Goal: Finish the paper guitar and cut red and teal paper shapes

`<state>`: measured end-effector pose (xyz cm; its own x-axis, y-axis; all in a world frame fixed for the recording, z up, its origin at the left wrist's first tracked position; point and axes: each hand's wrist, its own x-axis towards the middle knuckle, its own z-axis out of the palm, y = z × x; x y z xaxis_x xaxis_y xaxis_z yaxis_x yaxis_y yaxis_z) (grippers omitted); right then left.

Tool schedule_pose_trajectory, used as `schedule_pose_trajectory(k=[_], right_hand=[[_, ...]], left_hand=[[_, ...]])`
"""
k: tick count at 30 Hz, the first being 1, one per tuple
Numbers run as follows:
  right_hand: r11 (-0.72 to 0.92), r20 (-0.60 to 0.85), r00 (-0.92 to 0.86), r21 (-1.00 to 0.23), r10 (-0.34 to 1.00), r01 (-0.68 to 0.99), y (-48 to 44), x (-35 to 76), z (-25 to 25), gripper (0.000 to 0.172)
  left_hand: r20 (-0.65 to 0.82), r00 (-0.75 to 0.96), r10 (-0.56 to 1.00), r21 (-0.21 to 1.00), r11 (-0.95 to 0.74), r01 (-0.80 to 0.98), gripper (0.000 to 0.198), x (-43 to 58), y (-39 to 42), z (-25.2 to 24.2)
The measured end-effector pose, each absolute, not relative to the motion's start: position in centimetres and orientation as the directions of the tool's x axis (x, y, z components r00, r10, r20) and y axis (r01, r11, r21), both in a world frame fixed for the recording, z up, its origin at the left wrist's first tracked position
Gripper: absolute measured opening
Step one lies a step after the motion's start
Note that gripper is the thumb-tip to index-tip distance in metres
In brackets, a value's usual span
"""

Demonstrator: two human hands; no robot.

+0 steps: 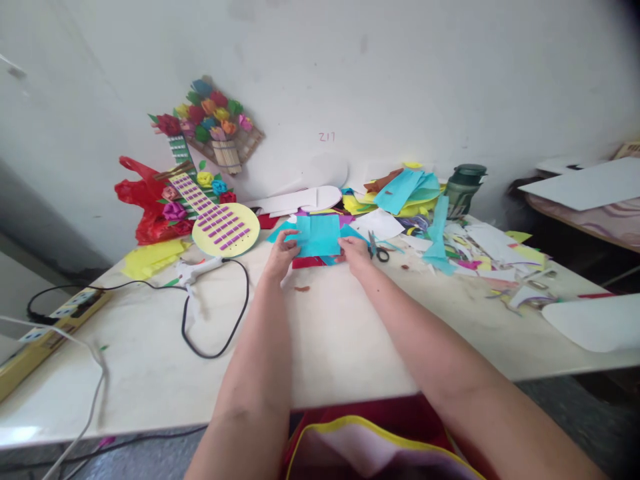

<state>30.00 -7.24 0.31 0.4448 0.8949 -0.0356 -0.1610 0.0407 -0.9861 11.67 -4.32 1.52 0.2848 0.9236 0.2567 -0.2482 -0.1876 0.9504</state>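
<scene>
A blue paper sheet is held up over the table between my two hands. My left hand grips its left edge with fingers bent. The lower right corner is pinched in my right hand. Behind and under the sheet lie more blue paper pieces and some red paper. Black-handled scissors rest just right of my right hand. A small brown scrap lies on the table in front of the sheet.
A white glue gun with a looping black cord lies left, near a yellow guitar-shaped craft and a red plastic bag. Paper scraps and a dark green bottle occupy the right. A power strip sits at far left.
</scene>
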Motion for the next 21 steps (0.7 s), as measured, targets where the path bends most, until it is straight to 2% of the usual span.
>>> schedule_pose_trajectory(k=[6, 8, 13, 21], right_hand=[[0.041, -0.039, 0.437, -0.984, 0.899, -0.173, -7.2, 30.1, 0.1, 0.012], [0.045, -0.035, 0.435, -0.984, 0.900, -0.174, -7.3, 30.1, 0.2, 0.013], [0.047, -0.035, 0.432, -0.983, 0.901, -0.177, -7.5, 30.0, 0.4, 0.013], [0.084, -0.013, 0.367, -0.965, 0.930, -0.248, -8.0, 29.7, 1.0, 0.010]], left_hand=[[0.253, 0.259, 0.932, 0.964, -0.218, -0.155, 0.012, 11.6, -3.7, 0.9], [0.209, 0.272, 0.939, 0.977, -0.187, -0.103, 0.007, 11.6, -3.6, 0.9], [0.164, 0.308, 0.937, 0.986, -0.145, -0.083, 0.033, 12.4, -3.7, 0.8], [0.286, 0.068, 0.956, 0.957, -0.289, 0.031, 0.051, 12.6, -2.4, 0.2]])
